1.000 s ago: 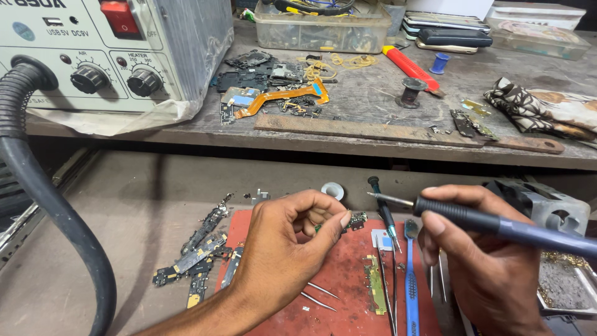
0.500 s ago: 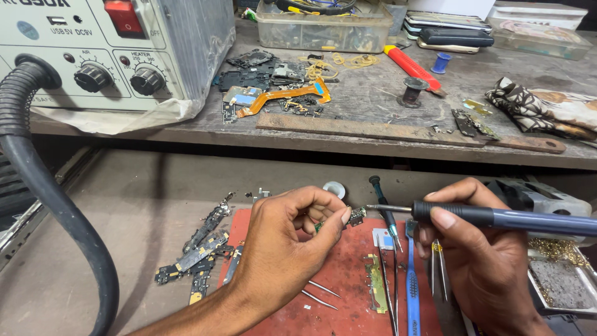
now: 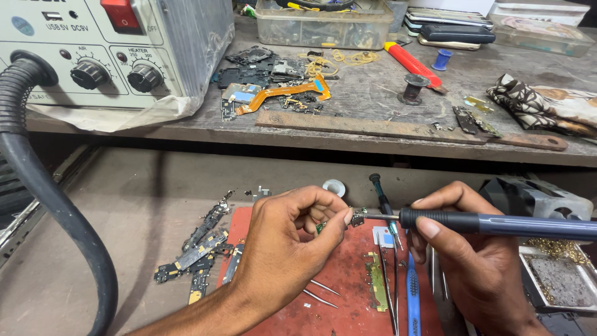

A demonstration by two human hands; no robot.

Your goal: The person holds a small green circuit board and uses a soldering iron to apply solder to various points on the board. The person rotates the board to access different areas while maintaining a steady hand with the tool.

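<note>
Centre frame, your left hand pinches a tiny green circuit-board piece: light, stiff, likely fragile, so hold its edges. Your right hand grips the blue-handled soldering iron, its tip at the piece.

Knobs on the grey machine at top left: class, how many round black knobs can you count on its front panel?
2. The left knob sits beside the black hose; the right knob sits next to it, below the red switch. The panel runs past the picture's edge, so more may be hidden.
</note>
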